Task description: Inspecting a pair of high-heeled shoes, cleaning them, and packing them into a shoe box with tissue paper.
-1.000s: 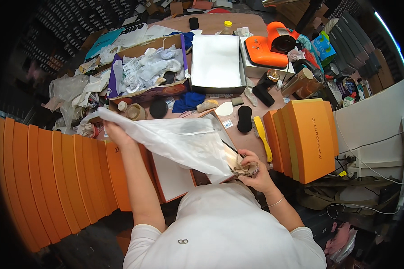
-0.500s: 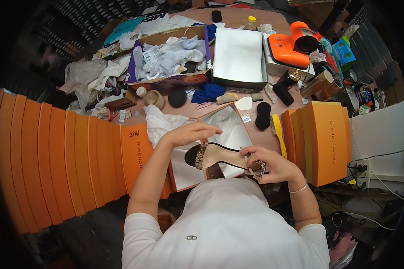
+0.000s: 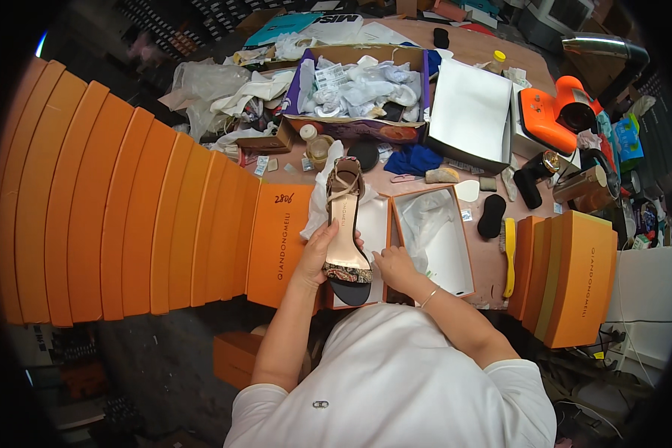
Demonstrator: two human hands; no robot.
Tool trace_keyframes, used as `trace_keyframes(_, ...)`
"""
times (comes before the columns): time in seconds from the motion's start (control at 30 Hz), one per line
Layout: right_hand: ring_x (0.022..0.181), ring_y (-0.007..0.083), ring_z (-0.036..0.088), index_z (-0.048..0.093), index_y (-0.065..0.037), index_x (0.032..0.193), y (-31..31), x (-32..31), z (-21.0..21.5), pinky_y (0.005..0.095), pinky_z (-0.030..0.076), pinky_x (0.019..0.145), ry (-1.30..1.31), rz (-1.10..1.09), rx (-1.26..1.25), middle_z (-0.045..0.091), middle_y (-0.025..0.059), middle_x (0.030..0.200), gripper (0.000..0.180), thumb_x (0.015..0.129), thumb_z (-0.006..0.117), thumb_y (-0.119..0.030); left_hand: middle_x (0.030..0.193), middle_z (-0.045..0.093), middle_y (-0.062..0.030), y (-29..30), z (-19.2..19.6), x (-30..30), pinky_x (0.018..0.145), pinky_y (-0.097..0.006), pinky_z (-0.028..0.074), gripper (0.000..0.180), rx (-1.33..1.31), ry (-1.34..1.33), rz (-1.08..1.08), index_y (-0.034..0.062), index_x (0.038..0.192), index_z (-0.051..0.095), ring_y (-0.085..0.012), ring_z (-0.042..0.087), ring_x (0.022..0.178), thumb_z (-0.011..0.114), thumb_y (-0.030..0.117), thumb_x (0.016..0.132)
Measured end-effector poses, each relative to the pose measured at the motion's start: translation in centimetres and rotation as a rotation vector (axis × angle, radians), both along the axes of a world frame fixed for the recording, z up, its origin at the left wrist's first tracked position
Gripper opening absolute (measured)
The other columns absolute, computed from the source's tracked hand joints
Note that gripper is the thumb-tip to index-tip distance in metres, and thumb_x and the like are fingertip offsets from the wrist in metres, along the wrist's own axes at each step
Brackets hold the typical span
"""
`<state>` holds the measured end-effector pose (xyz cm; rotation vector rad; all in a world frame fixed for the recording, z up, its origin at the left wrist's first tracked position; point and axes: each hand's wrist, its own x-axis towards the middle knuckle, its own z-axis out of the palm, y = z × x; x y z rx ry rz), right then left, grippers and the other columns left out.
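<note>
Head view: our left hand (image 3: 319, 257) has its grip closed around a strappy high-heeled sandal (image 3: 345, 224), held over the open shoe box (image 3: 467, 257). Our right hand (image 3: 396, 267), fingers loosely curled, holds nothing, beside the sandal's heel.

a row of boxes (image 3: 127, 201) fills the left of the frame. at centre, a sandal (image 3: 345, 224) lies over an open shoebox (image 3: 433, 239), the left hand (image 3: 319, 257) at its heel and the right hand (image 3: 396, 267) just right of it. above sits a paper-filled carton (image 3: 362, 93). more stacked boxes (image 3: 571, 276) stand at the right, a brush (image 3: 509, 257) just left of them.
</note>
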<state>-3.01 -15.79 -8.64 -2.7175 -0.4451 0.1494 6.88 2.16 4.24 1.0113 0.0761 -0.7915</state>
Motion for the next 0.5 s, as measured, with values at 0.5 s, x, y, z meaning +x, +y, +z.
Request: trace_keyframes(0.5,0.113,0.03,0.054,0.052,-0.002,0.131,-4.2,-6.8,13.5,0.0413,0.043,0.094,0.024,-0.162,0.868,0.056,0.0152,0.124,0.05,0.087,0.068,-0.02,0.106,0.065,-0.0124,-6.6,-4.2,-6.1,0.085,-0.035,0.054,0.038,-0.115,0.477,-0.03,-0.0001,0.119,0.054,-0.0207,0.064,0.096,0.059,0.027,0.094)
